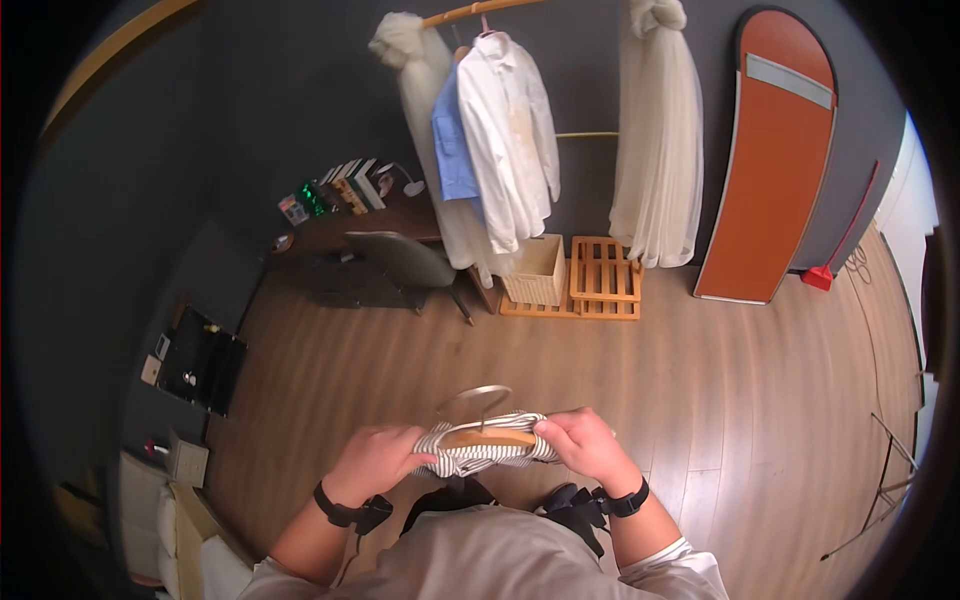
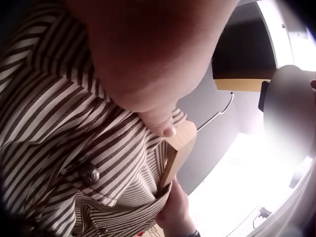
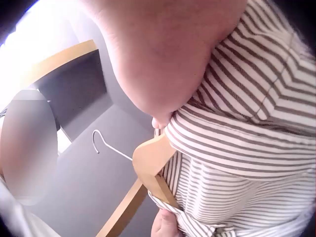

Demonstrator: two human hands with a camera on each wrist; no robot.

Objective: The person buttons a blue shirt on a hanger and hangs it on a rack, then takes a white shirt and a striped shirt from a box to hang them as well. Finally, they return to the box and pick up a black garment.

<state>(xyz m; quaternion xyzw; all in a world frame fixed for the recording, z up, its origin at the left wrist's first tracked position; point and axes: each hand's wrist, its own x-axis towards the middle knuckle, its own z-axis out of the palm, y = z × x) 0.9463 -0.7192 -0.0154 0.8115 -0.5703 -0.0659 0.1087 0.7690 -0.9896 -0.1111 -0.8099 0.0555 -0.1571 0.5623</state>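
A brown-and-white striped shirt (image 1: 475, 461) hangs on a wooden hanger (image 1: 490, 438) held in front of my body. The hanger's metal hook (image 1: 484, 405) points up and away from me. My left hand (image 1: 378, 458) grips the shirt's shoulder on the left of the collar, thumb on top. On the other side my right hand (image 1: 585, 445) pinches the collar area, its thumb near the hanger's end. A dark button (image 2: 89, 174) shows on the cloth in the left wrist view. In the right wrist view, cloth wraps over the hanger's arm, and its curved neck shows in the collar opening.
Ahead, a white shirt (image 1: 505, 140) and a blue shirt (image 1: 455, 150) hang from a wooden rail (image 1: 480, 10). Below stand a woven basket (image 1: 540, 275) and a slatted wooden rack (image 1: 605, 280). A desk chair (image 1: 405, 258) is at left; an orange board (image 1: 768, 170) leans at right.
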